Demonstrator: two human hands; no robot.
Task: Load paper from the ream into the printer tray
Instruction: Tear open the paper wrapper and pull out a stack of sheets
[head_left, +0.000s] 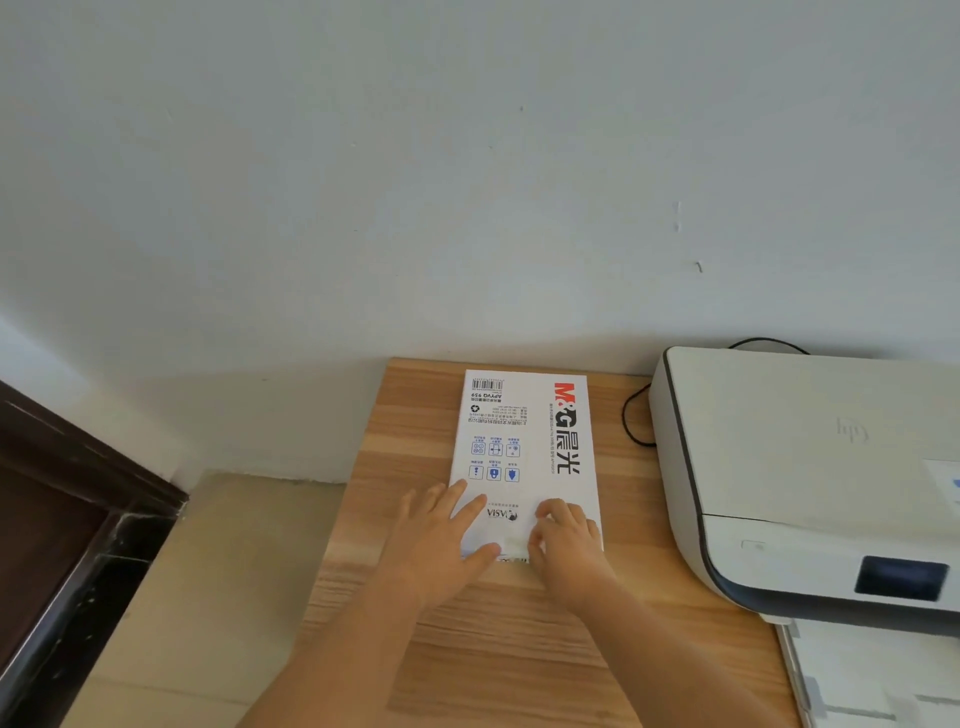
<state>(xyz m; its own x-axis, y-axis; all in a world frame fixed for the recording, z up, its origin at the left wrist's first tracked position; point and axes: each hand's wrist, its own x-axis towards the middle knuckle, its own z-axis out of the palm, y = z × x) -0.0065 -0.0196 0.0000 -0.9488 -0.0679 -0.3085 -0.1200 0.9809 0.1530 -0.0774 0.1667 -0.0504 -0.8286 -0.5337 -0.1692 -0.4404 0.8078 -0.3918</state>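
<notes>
A white wrapped ream of paper (522, 441) with red and black print lies flat on the wooden table (467, 649), its far end near the wall. My left hand (441, 540) presses flat on the ream's near left corner, fingers spread. At the near edge, my right hand (566, 545) has its fingers curled on the wrapper's end flap. The white printer (789, 467) stands to the right of the ream. Its pulled-out paper tray (878, 675) sticks out at the lower right.
A black cable (636, 415) loops on the table between ream and printer. A pale wall rises behind the table. Tan floor (208, 597) and a dark wooden door frame (78, 519) lie to the left of the table's edge.
</notes>
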